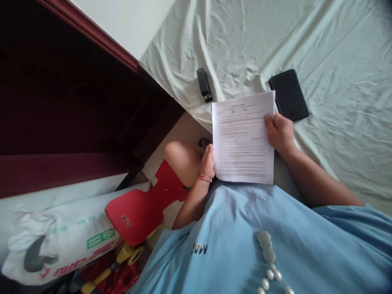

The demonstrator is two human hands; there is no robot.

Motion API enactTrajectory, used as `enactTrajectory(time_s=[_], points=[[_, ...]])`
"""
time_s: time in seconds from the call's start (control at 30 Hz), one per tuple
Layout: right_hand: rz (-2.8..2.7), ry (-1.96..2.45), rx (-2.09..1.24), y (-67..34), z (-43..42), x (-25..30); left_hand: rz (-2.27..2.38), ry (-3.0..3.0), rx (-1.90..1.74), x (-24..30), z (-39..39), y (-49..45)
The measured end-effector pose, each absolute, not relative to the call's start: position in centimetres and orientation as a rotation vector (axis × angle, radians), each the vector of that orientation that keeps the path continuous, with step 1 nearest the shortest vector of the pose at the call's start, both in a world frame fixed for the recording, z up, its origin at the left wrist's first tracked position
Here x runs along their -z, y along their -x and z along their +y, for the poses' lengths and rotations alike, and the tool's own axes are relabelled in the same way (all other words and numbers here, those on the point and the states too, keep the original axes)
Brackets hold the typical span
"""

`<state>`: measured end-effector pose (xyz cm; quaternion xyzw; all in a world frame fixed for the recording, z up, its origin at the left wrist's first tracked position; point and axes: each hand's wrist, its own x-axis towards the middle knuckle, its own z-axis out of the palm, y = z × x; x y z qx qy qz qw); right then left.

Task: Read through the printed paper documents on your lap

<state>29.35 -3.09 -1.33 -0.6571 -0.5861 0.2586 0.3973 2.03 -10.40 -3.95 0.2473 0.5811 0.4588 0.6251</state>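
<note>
A stack of printed paper sheets (241,143) is held up in front of my body, its text side facing me. My right hand (280,128) grips its right edge, thumb on the front and the other fingers behind. At the lower left edge, my left hand (208,162) is closed on the paper, with most of its fingers hidden. Beyond the sheets, a black stapler (204,85) lies on the pale green bed sheet (245,49). A black rectangular case (289,94) rests on the cloth past my right hand.
A dark wooden cabinet (76,90) fills the left side. Below it are a red plastic seat (137,212), a white printed sack (67,232) and a yellow and red object (113,265). My bare knee (180,159) sticks out left of the paper.
</note>
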Motion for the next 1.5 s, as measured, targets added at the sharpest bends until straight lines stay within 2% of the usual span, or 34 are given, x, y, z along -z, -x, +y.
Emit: enactTrajectory(time_s=[0.27, 0.63, 0.87, 1.1, 1.27, 1.5], points=[[-1.485, 1.665, -0.702, -29.4, -3.1, 1.0, 1.358, -0.707, -0.998, 2.6, -10.1, -2.8], [-1.381, 1.577, -0.885, -29.6, -3.1, 1.3, 1.269, -0.591, -0.966, 3.2, -10.1, -2.5], [-1.371, 1.64, -0.712, -29.4, -3.0, 1.2, 1.371, -0.571, -0.968, 3.6, -10.4, -2.4], [-1.396, 1.652, -0.725, -29.5, -3.0, 1.0, 1.366, -0.595, -0.988, 4.3, -10.9, -2.2], [-1.294, 1.536, -0.938, -29.9, -3.3, 0.6, 1.337, -0.619, -1.086, 3.6, -9.9, -1.5], [-1.169, 1.423, -1.124, -29.6, -3.5, 0.1, 1.326, -0.887, -1.25, -0.6, -4.2, -1.8]])
